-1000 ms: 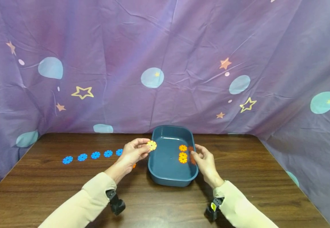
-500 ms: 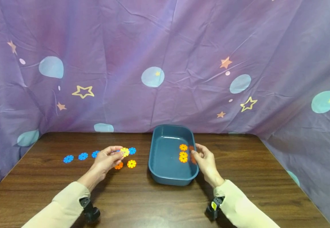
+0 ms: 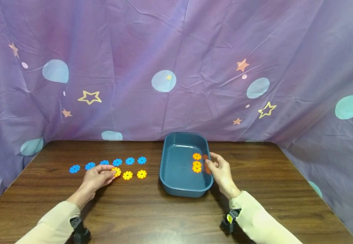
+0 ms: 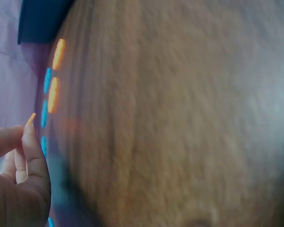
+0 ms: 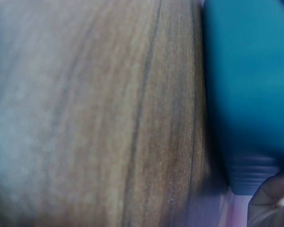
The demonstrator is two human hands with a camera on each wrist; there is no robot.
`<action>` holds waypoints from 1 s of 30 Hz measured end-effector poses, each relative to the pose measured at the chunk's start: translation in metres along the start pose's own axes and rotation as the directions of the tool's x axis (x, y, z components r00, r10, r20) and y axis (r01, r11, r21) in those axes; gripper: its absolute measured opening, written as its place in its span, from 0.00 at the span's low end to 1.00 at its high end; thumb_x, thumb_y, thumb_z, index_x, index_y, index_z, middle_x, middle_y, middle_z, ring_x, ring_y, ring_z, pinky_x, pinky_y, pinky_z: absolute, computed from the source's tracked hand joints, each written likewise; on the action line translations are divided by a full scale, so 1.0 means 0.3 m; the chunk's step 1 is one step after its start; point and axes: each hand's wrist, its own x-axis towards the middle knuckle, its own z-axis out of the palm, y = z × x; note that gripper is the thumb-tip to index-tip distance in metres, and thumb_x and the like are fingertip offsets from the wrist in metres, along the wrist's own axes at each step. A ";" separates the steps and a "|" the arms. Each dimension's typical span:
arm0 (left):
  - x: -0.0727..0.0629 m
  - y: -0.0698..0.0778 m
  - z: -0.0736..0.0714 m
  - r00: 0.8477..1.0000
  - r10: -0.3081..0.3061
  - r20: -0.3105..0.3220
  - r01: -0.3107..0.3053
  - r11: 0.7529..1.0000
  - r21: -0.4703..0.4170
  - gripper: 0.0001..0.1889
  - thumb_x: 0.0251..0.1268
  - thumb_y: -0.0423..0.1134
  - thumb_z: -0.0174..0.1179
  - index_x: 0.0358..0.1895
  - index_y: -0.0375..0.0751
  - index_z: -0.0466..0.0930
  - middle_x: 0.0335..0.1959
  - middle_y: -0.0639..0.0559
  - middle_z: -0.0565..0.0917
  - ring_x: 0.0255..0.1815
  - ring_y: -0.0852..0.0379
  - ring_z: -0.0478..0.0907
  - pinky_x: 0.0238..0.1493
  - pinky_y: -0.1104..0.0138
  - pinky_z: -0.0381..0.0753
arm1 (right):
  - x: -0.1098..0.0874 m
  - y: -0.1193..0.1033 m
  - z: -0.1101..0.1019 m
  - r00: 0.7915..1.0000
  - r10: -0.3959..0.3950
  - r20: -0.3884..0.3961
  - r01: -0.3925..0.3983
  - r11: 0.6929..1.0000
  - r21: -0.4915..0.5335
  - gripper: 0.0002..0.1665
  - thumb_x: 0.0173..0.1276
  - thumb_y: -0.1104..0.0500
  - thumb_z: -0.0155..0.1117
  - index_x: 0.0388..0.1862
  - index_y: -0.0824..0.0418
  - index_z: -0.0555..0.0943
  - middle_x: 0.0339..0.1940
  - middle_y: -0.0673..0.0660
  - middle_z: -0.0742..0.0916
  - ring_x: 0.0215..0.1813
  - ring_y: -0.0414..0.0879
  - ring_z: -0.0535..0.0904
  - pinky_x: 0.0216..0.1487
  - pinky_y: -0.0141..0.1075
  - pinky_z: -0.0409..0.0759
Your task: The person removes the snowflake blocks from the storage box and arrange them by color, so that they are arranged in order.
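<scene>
My left hand (image 3: 95,178) pinches a yellow-orange snowflake disc (image 3: 116,171) between thumb and fingertips, low over the table. In the left wrist view the same disc (image 4: 31,118) is seen edge-on at the fingertips. Two more yellow-orange discs (image 3: 127,175) lie just right of it, in line. Behind runs a row of several blue snowflake discs (image 3: 117,162), partly covered by the hand. My right hand (image 3: 221,172) grips the right rim of a dark blue bin (image 3: 174,176), thumb inside. Several orange-yellow discs (image 3: 196,156) lie inside along that wall.
The bin's outer wall (image 5: 250,80) fills the right side of the right wrist view. The brown wooden table (image 3: 170,217) extends in front and to both sides. A purple patterned cloth (image 3: 127,67) hangs behind the table's back edge.
My left hand has moved left from the bin's left rim, carrying the yellow-orange disc down towards the table beside the two others. My right hand stays at the bin's rim.
</scene>
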 end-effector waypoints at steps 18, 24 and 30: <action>0.002 -0.023 -0.007 0.991 0.113 -0.072 -0.089 0.956 0.278 0.15 0.55 0.31 0.62 0.44 0.24 0.76 0.24 0.53 0.85 0.21 0.69 0.77 0.24 0.75 0.78 | 0.002 0.002 0.001 1.000 -0.002 0.002 0.002 1.000 0.006 0.25 0.66 0.66 0.57 0.61 0.72 0.69 0.16 0.50 0.77 0.19 0.37 0.73 0.22 0.26 0.70; 0.003 -0.018 -0.015 0.986 0.152 -0.075 -0.104 0.893 0.437 0.12 0.52 0.33 0.64 0.38 0.28 0.79 0.20 0.54 0.84 0.18 0.68 0.76 0.21 0.73 0.76 | -0.003 -0.001 0.001 1.000 -0.003 -0.001 0.003 1.000 0.014 0.24 0.66 0.66 0.58 0.60 0.72 0.70 0.16 0.50 0.77 0.19 0.37 0.73 0.22 0.26 0.70; 0.001 0.001 -0.023 0.985 0.169 -0.033 -0.127 0.840 0.527 0.11 0.52 0.33 0.65 0.36 0.30 0.79 0.23 0.49 0.85 0.17 0.66 0.76 0.20 0.72 0.76 | -0.003 -0.002 0.000 1.000 -0.003 -0.004 0.003 1.000 0.009 0.24 0.66 0.65 0.58 0.60 0.72 0.70 0.16 0.50 0.76 0.19 0.37 0.72 0.21 0.26 0.69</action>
